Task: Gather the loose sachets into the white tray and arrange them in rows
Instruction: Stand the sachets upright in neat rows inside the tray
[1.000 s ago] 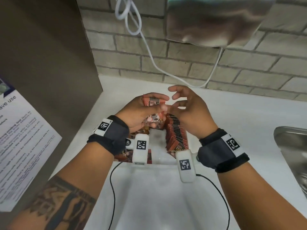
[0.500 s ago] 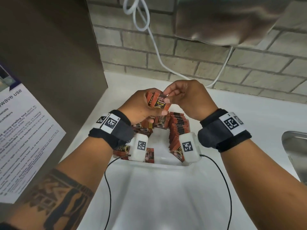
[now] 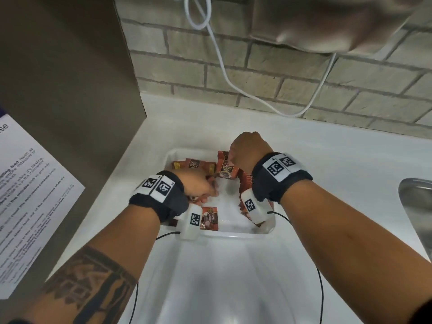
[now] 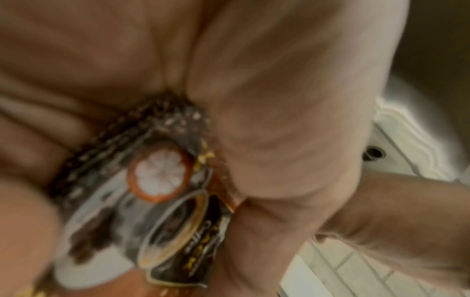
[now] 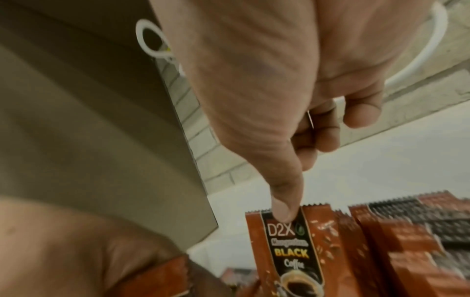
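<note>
The white tray sits on the counter and holds orange-brown coffee sachets. A row of sachets stands on edge along its right side; the same row shows in the right wrist view. My right hand pinches the top of one upright sachet at the far end of that row, thumb on its printed face. My left hand is low in the tray's left half, fingers curled round a bundle of sachets. Loose sachets lie flat at the far left and near edge.
A brown cabinet side with a printed notice rises at the left. A brick wall with a white cable runs behind. A steel sink is at the right edge.
Both hands have dropped from above the tray into it. The right hand drew one sachet off the left hand's bundle and brought it down by the right row.
</note>
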### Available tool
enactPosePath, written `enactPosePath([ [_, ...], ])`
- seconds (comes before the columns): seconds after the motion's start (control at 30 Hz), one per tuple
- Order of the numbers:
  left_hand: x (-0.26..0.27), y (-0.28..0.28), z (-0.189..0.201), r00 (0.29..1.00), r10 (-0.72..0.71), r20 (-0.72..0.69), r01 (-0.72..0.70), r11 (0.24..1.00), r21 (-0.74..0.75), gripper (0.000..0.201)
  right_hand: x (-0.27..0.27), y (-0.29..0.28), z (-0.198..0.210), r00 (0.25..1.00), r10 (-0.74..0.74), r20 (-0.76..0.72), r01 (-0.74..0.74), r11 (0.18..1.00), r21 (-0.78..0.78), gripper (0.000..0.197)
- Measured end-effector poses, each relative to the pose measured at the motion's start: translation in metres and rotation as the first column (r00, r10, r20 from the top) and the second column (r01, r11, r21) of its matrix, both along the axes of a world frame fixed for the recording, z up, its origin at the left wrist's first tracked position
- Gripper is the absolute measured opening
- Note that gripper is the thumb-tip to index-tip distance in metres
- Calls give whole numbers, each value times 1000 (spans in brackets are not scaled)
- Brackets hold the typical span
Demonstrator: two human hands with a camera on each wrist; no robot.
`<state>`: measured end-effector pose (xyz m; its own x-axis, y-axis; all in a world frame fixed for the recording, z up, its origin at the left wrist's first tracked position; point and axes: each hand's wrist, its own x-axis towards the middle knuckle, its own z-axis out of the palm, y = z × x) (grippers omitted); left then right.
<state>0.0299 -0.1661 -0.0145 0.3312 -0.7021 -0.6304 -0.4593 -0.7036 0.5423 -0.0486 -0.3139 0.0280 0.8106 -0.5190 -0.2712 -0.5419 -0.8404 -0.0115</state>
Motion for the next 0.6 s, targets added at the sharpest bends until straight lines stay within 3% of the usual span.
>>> enactPosePath([
  [0.2,-5,-28,-10,997,-67,-29,69,996,59,44,8,-2,-13,997,-20,-77,19,1000,-14,25],
  [0.6,-7,-41,-13,989,70,-127,-67,997,26,37,11,-9,-18,998,-62,-9,62,996,70,16],
])
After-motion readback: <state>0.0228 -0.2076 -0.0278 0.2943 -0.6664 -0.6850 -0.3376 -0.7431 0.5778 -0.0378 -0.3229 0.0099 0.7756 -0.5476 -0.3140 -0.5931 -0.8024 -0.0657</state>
